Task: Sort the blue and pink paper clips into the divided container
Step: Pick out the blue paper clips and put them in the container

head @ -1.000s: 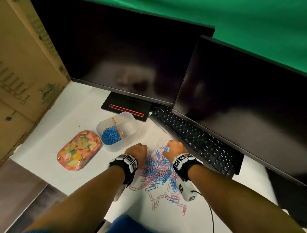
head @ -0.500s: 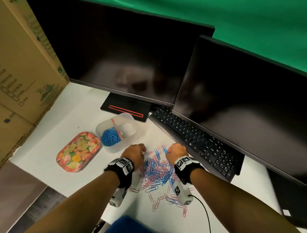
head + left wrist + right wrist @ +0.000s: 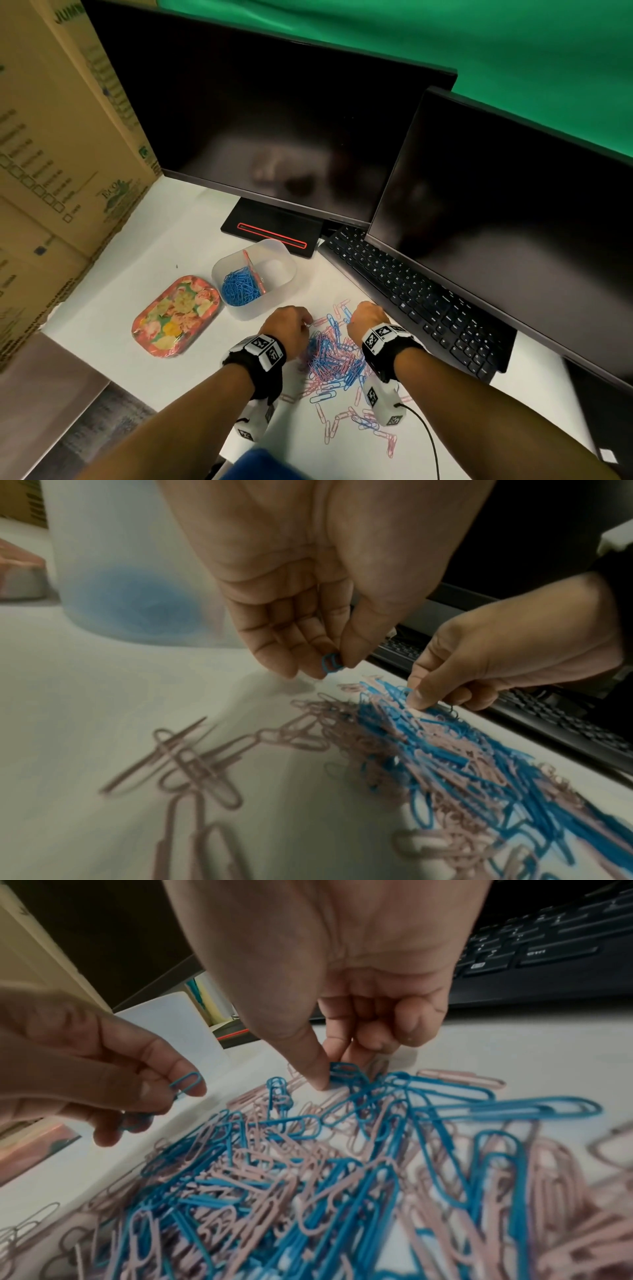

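Because the mixed pile is tangled, I judge the chief risk to be a pink clip riding along with a blue one into the blue compartment of the divided container — hooked loops would cause it. My left hand pinches a blue clip between thumb and fingers, just above the table at the pile's near-left edge. My right hand closes thumb and forefinger on another blue clip at the pile's far edge — beside the keyboard.
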